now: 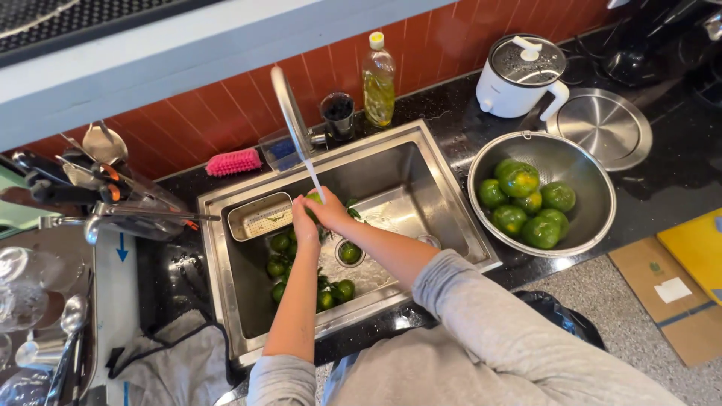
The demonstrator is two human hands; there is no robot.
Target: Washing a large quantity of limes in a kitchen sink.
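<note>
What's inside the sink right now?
Inside the steel sink, small green citrus fruits with leaves lie around the drain. A small metal basket sits at the left. Both hands hold one fruit under the running water; the arms cover whatever lies beneath them.

Red-brown tiled wall [226, 113] behind a black speckled counter [677, 173] — grey speckled floor [602, 301] below.

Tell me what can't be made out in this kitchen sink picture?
- Head view: the green fruit under the water stream is mostly covered by the left hand and right hand.
- Fruits in the sink are partly hidden behind both forearms.
- The glasses at left are cut off by the edge.
</note>
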